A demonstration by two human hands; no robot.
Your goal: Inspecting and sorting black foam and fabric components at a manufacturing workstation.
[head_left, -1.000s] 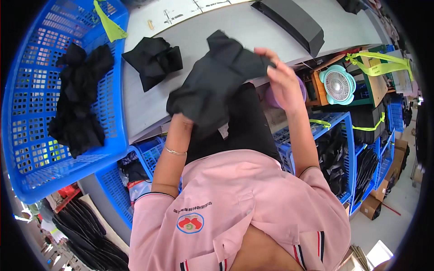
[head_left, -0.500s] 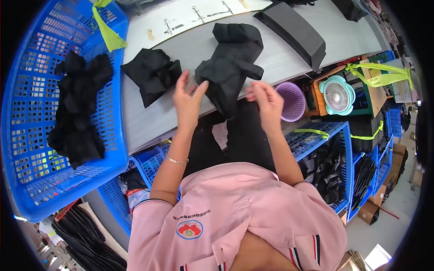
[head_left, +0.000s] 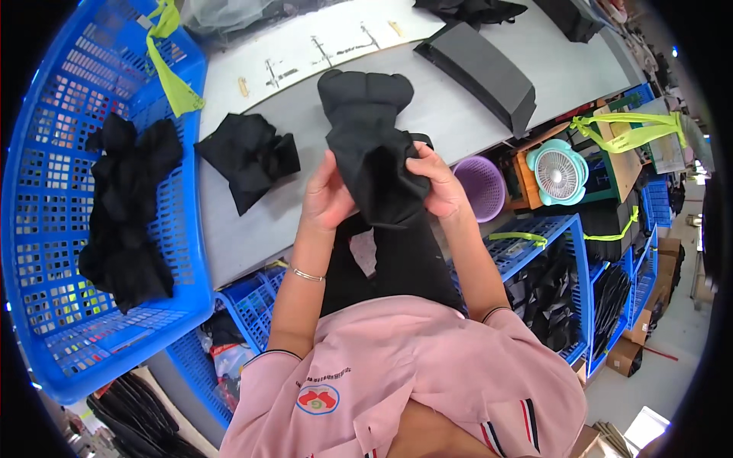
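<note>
A black padded fabric piece (head_left: 370,137), sewn into a sleeve-like form with a rounded far end, lies partly on the table with its near end raised between my hands. My left hand (head_left: 327,195) holds the piece's left side, its fingers mostly hidden behind the cloth. On the right edge, my right hand (head_left: 439,183) pinches the cloth with the thumb on top. A dark hollow or fold shows at the near end. Left of it, apart from my hands, a crumpled black fabric piece (head_left: 250,159) rests on the table.
At left stands a blue plastic basket (head_left: 200,252) with black fabric pieces (head_left: 130,206) inside. A long dark grey block (head_left: 481,72) lies on the grey table (head_left: 229,237). At right are a purple perforated bin (head_left: 479,187), a small teal fan (head_left: 560,172) and blue crates (head_left: 576,282).
Both hands have closed on the black padded piece. Its near end is now lifted and turned, and the strap on its right is mostly covered. The view has shifted slightly.
</note>
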